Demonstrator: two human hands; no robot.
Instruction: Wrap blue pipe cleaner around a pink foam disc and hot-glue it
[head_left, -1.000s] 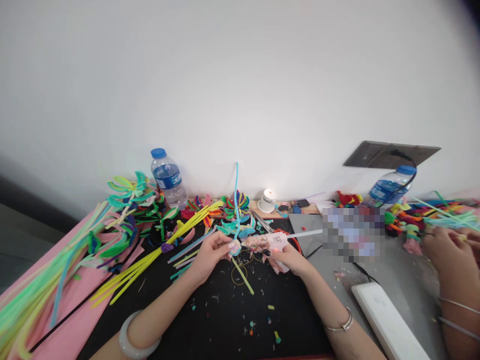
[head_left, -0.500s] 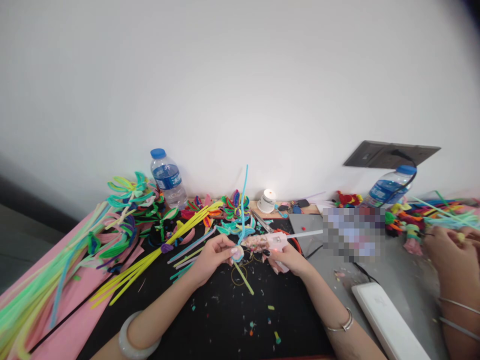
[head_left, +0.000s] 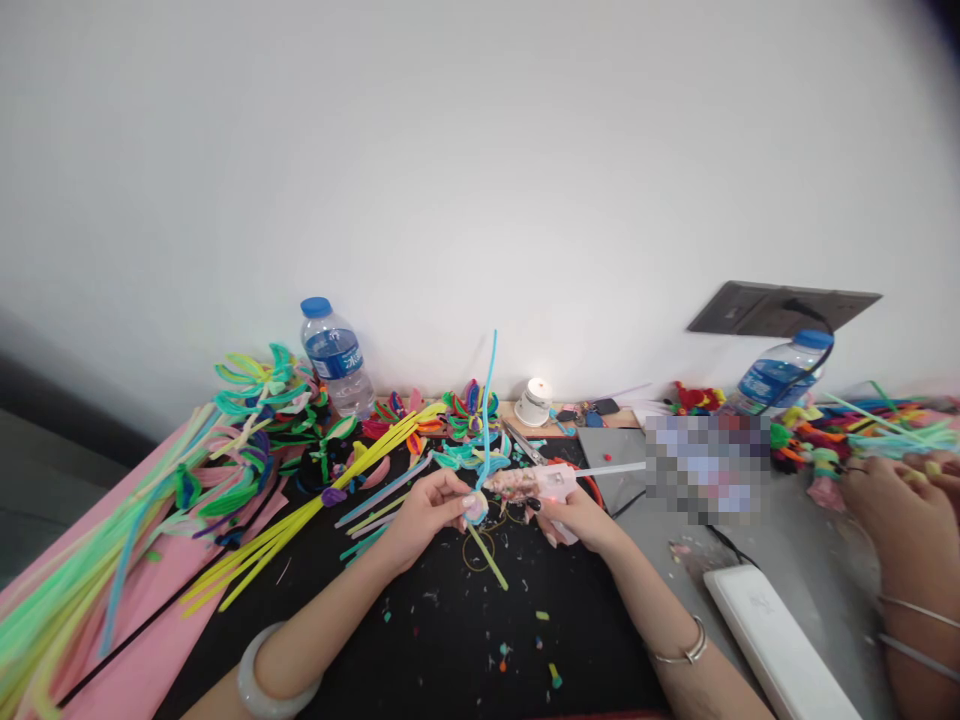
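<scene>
My left hand pinches a small round pink piece with a blue pipe cleaner rising from it and a yellow-green stem running down to the black mat. My right hand is closed around a pale pink glue gun lying sideways, its nozzle against the pink piece. A clear glue stick pokes out of the gun's back, to the right.
Bundles of coloured pipe cleaners lie on pink sheets at left. Finished pipe-cleaner flowers, a water bottle and a lit candle stand by the wall. A white power strip and another person's hands are at right.
The blue pipe cleaner has tilted to the right as my left hand turned the pink piece slightly. The glue gun has stayed in place. The other person's hands shifted a little.
</scene>
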